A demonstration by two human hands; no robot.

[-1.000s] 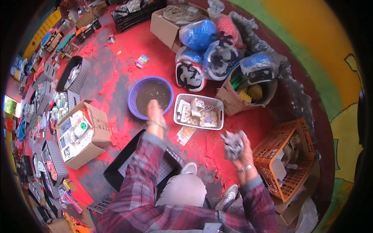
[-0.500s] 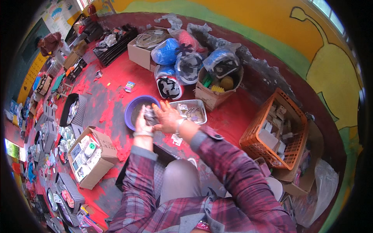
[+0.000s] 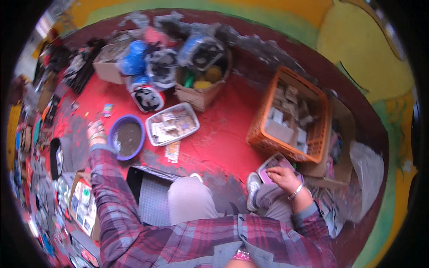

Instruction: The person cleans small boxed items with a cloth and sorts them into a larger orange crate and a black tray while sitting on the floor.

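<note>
— Logging left hand point(image 3: 96, 130)?
— Blurring; not making out spread or hold. Listing purple basin point(image 3: 128, 157) just right of fingers, likely sitting low for reach.
— Adding right hand point(image 3: 285, 179)?
— Resting half-bent over pink container point(image 3: 264, 177); not managing to tell hold.

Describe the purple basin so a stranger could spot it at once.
On the red floor, find the white basket. Just left of it, near the person's left hand, sits the purple basin. It's round and holds murky liquid, unlike the rectangular white basket.
</note>
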